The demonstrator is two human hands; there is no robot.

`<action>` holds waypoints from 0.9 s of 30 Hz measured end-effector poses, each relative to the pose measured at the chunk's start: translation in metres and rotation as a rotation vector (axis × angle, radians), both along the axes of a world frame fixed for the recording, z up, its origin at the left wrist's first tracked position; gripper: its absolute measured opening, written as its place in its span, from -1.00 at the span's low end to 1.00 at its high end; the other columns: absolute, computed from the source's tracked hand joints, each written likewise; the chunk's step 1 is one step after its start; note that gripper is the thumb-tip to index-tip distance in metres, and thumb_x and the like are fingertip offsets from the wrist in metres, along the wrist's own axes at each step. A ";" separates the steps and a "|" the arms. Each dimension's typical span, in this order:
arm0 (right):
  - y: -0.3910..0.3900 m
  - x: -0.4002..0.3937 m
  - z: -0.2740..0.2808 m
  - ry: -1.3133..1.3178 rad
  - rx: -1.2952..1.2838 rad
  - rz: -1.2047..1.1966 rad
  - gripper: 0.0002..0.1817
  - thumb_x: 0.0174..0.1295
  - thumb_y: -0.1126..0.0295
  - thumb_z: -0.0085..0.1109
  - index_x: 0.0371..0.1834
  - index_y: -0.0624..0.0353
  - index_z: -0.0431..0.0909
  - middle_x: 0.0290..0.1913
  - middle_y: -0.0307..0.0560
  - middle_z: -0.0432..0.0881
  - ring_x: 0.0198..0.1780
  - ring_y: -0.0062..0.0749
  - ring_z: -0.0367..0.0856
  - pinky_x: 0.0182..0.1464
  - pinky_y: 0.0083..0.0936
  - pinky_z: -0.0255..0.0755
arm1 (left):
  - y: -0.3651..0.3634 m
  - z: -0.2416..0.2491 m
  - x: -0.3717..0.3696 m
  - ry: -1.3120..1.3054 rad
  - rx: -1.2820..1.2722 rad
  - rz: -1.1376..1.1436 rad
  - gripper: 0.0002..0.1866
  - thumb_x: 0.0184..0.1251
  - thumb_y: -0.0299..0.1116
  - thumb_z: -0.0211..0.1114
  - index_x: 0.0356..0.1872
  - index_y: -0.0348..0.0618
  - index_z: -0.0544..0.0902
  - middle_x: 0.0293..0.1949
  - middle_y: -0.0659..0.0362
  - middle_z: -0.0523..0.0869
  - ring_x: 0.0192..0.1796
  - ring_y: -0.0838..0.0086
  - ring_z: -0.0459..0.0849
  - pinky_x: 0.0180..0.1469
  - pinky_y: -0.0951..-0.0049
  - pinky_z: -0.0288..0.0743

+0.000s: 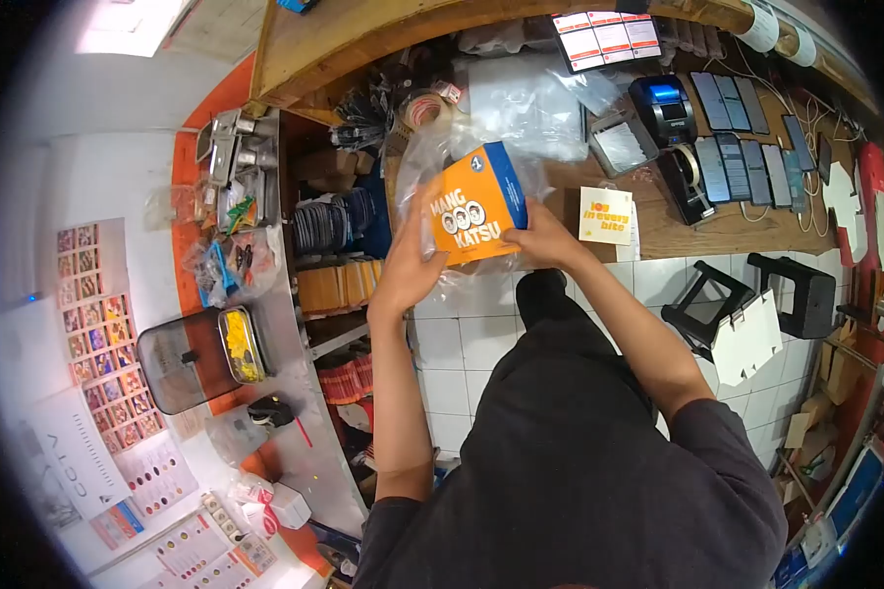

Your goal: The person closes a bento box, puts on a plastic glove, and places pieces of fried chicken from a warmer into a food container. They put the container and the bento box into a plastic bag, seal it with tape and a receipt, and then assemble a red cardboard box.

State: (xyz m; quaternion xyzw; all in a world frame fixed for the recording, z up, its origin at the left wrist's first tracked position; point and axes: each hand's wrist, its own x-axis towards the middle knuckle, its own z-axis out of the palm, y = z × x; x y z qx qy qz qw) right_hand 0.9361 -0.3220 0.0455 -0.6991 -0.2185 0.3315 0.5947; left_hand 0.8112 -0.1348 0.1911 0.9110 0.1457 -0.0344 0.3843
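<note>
An orange food box (478, 201) with a blue side, printed "MANG KATSU", is tilted between my two hands above the front edge of the wooden table. Clear plastic bag (422, 157) film spreads around and behind the box. My left hand (410, 263) grips the box's left side, its thumb along the lower left corner. At the lower right corner, my right hand (545, 238) has its thumb on the orange face and its fingers behind. A small cream card (606, 216) reading "joy in every bite" lies on the table to the right of my right hand.
Several phones (746, 172) with cables, a black printer (663, 110) and a tape dispenser (690, 187) occupy the table's right side. Plastic sheets (525, 106) lie at the back. Black stools (794, 294) stand on the tiled floor. A metal counter (304, 393) with a yellow-filled tray (239, 344) is left.
</note>
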 end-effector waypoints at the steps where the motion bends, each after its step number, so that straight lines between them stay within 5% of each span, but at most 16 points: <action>1: 0.005 0.003 0.003 0.092 -0.042 -0.003 -0.36 0.02 0.34 0.32 0.16 0.43 0.36 -0.01 0.21 0.62 0.00 -0.11 0.64 0.10 -0.33 0.48 | 0.010 0.003 -0.008 -0.001 0.005 0.000 -0.08 0.08 -0.57 0.17 0.52 -0.28 -0.05 0.52 -0.12 0.09 0.57 0.15 0.03 0.53 0.33 -0.07; 4: -0.004 0.010 0.005 0.091 -0.176 -0.056 -0.38 0.02 0.36 0.31 0.16 0.40 0.38 0.02 0.21 0.61 0.06 -0.09 0.62 0.15 -0.30 0.45 | 0.036 0.011 -0.029 0.007 0.067 0.153 -0.14 0.08 -0.52 0.21 0.46 -0.44 0.05 0.47 -0.24 0.14 0.54 0.04 0.10 0.52 0.30 -0.02; 11: -0.018 0.018 0.068 -0.085 -0.141 0.034 -0.30 0.04 0.32 0.33 0.22 0.42 0.27 0.06 0.30 0.57 0.11 0.01 0.59 0.16 -0.26 0.44 | 0.044 -0.021 -0.020 0.013 -0.090 0.166 -0.14 0.09 -0.56 0.18 0.48 -0.38 0.04 0.49 -0.21 0.13 0.55 0.08 0.07 0.52 0.32 -0.04; 13: 0.013 0.021 0.048 -0.142 -0.154 0.083 -0.29 0.04 0.34 0.33 0.24 0.41 0.26 0.04 0.30 0.57 0.09 -0.04 0.59 0.16 -0.29 0.44 | 0.046 -0.022 -0.013 -0.074 -0.202 0.117 -0.12 0.09 -0.60 0.15 0.51 -0.31 0.00 0.51 -0.15 0.10 0.57 0.14 0.04 0.53 0.34 -0.08; 16: 0.050 0.024 0.058 0.184 -0.271 0.294 -0.25 0.02 0.33 0.32 0.27 0.43 0.25 0.08 0.29 0.56 0.09 -0.08 0.58 0.18 -0.33 0.42 | 0.057 -0.017 -0.020 -0.131 -0.189 0.165 -0.06 0.04 -0.64 0.13 0.54 -0.24 -0.05 0.54 -0.08 0.06 0.58 0.18 0.01 0.54 0.37 -0.12; 22: 0.022 0.029 -0.011 0.032 -0.156 0.287 -0.24 0.01 0.39 0.31 0.28 0.51 0.23 0.10 0.26 0.55 0.12 -0.13 0.57 0.20 -0.40 0.41 | 0.070 -0.014 -0.055 -0.148 -0.174 0.242 0.00 -0.03 -0.68 0.10 0.55 -0.21 -0.11 0.56 -0.05 -0.02 0.59 0.21 -0.07 0.54 0.35 -0.15; 27: 0.031 0.018 0.070 0.203 -0.205 0.304 -0.28 0.03 0.44 0.27 0.29 0.45 0.23 0.11 0.22 0.55 0.15 -0.21 0.54 0.22 -0.42 0.39 | 0.053 -0.034 -0.055 -0.129 -0.218 0.203 -0.01 -0.01 -0.69 0.10 0.55 -0.19 -0.09 0.56 -0.08 -0.03 0.59 0.18 -0.08 0.54 0.33 -0.15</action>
